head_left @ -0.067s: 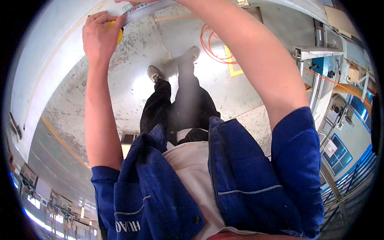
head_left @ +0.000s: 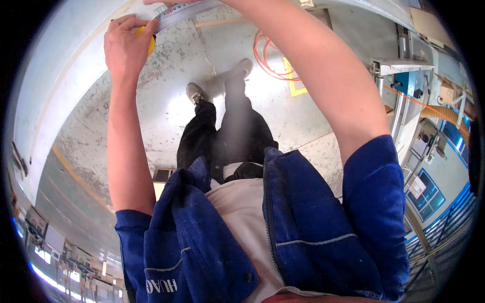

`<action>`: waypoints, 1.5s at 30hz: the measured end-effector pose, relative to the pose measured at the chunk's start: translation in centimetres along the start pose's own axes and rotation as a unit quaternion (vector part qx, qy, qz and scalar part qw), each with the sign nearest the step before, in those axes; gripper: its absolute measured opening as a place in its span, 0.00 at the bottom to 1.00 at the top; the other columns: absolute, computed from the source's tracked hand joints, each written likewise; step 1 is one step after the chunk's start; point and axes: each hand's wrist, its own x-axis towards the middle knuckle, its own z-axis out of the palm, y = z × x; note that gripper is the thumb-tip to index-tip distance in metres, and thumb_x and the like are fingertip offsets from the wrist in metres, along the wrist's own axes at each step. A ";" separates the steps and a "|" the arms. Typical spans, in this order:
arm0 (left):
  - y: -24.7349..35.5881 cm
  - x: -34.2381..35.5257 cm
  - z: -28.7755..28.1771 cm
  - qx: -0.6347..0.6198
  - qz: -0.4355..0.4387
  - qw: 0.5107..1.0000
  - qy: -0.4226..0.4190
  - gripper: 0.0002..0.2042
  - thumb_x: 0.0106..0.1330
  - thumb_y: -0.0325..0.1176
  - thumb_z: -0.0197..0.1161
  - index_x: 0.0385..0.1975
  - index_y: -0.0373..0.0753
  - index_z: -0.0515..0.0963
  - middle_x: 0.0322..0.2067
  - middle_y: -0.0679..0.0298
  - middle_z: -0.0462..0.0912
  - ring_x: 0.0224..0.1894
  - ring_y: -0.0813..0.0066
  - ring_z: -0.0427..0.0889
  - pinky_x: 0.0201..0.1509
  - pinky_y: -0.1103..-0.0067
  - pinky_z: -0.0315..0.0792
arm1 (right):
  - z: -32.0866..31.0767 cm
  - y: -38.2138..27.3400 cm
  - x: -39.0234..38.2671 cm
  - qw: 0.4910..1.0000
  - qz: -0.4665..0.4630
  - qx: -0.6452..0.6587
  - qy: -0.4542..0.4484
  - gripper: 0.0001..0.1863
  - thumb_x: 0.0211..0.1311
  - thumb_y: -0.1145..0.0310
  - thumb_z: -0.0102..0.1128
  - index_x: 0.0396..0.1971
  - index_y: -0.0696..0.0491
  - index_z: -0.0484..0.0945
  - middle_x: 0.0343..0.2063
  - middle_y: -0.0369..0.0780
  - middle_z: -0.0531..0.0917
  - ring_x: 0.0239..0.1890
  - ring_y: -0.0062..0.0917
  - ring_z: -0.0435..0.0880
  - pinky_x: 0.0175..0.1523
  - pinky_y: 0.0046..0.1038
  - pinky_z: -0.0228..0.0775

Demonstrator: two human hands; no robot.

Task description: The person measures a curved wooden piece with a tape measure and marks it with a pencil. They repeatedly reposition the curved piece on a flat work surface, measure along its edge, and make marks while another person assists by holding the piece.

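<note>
At the upper left, my left hand (head_left: 124, 49) is closed round the yellow case of a tape measure (head_left: 151, 45). Its marked blade (head_left: 176, 10) runs out to the right along a pale edge near the top of the view. My right arm (head_left: 313, 60) reaches up and across to that same edge. The right hand is cut off by the top border; only what looks like a fingertip (head_left: 152, 2) shows above the blade, so its grip is hidden. A large white curved panel (head_left: 60, 65) lies beside and behind my left hand.
Below me is a scuffed grey floor (head_left: 151, 111) with my shoes on it. An orange hose (head_left: 262, 63) lies coiled beside a yellow floor marking (head_left: 298, 90). A white ledge (head_left: 404, 66), ducting (head_left: 439, 112) and a railing (head_left: 444, 222) stand at the right.
</note>
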 end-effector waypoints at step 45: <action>-0.5 0.2 0.1 0.004 0.016 1.000 -0.009 0.11 0.61 0.47 0.73 0.33 0.47 0.91 0.49 0.62 0.85 0.50 0.62 0.84 0.53 0.68 0.77 | -2.7 -0.9 0.0 0.964 0.116 -0.155 -0.180 0.28 0.53 0.46 0.59 0.43 0.54 0.88 0.45 0.52 0.87 0.50 0.45 0.86 0.56 0.40 0.77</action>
